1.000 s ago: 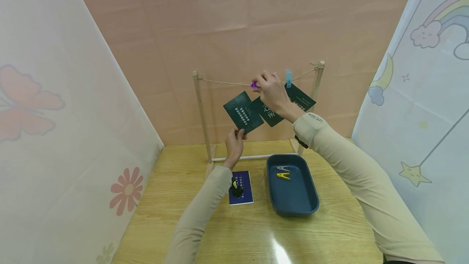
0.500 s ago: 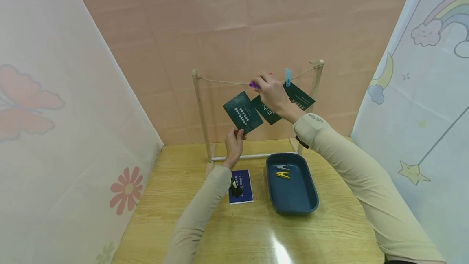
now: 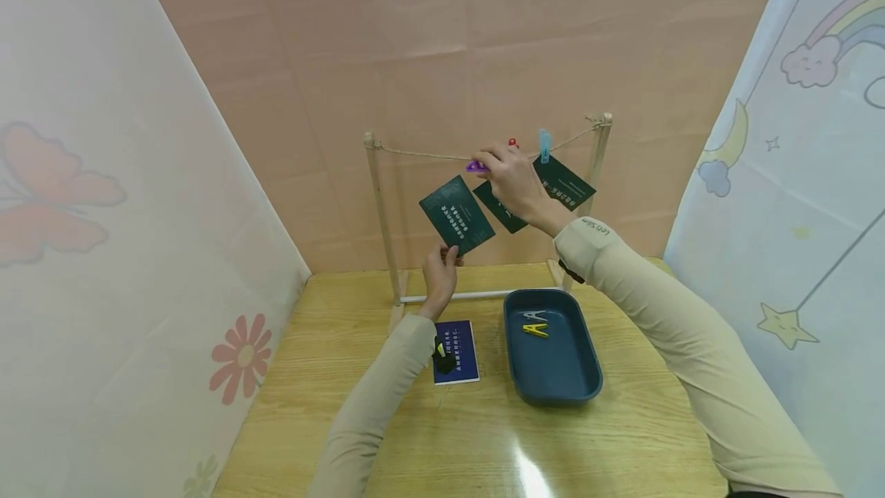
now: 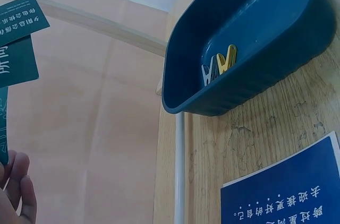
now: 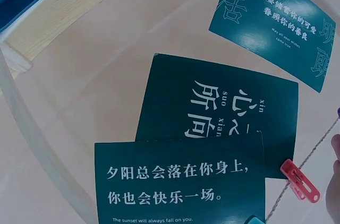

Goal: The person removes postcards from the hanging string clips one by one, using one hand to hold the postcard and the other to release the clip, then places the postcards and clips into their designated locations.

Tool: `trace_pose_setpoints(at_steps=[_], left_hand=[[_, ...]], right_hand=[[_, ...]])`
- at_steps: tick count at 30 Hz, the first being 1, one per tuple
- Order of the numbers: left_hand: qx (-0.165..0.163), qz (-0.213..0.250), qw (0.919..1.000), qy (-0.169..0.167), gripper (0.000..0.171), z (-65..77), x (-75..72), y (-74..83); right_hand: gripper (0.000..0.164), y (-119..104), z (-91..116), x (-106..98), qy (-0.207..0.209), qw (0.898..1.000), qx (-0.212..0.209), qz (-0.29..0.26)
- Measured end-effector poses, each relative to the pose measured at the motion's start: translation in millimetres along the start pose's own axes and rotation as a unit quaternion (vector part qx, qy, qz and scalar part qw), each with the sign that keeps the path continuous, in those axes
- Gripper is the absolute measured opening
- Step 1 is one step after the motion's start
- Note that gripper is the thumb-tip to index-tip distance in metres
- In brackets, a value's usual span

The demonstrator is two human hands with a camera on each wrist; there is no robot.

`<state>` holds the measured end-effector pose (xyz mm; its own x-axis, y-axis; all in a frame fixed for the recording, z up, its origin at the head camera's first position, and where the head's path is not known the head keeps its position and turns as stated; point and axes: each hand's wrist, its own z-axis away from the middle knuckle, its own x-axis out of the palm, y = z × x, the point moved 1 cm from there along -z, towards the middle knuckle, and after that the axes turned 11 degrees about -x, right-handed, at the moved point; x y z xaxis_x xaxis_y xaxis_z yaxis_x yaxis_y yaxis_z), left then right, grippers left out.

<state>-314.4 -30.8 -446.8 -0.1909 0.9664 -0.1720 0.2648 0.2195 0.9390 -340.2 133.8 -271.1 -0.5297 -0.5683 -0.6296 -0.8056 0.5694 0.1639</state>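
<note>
My left hand (image 3: 440, 275) pinches the lower corner of a dark green printed card (image 3: 458, 215), held up tilted below the string (image 3: 422, 154). Level with the string, my right hand (image 3: 517, 184) holds a purple clothespin (image 3: 477, 167) between thumb and fingers, just above and right of that card's top corner. Two more green cards hang from the string: a middle card (image 5: 223, 104) on a red clothespin (image 5: 300, 180), and a right card (image 5: 180, 181) on a light blue clothespin (image 3: 545, 146). My right hand covers part of the middle card in the head view.
The string spans a wooden frame (image 3: 383, 221) with a white bar (image 3: 477, 296) low down. A blue tray (image 3: 553, 375) on the table holds a grey clothespin (image 3: 534, 315) and a yellow clothespin (image 3: 535, 330). A dark blue card (image 3: 466, 356) lies beside it, under my left wrist.
My right hand has moved slightly left and down with the purple clothespin, which is now turned flatter. The red clothespin shows behind it. The left hand's card has dropped a little.
</note>
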Motion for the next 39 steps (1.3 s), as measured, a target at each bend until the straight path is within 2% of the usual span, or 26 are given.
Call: trace_pose_setpoints(at_steps=[8,23,39], left_hand=[[-0.020,-0.005,0.9998,-0.004,0.016,1.4,0.0,-2.3],[-0.013,-0.004,0.9999,-0.005,0.014,8.5,-2.4,-11.8],[-0.016,0.002,0.9999,0.001,0.013,10.2,-2.4,-16.3]], right_hand=[[0.027,0.9,6.0,3.6,0.002,1.000,0.002,-0.004],[0.034,3.5,19.9,11.1,-0.007,1.000,-0.006,0.000],[0.031,4.8,25.8,13.1,-0.029,0.999,-0.011,0.008]])
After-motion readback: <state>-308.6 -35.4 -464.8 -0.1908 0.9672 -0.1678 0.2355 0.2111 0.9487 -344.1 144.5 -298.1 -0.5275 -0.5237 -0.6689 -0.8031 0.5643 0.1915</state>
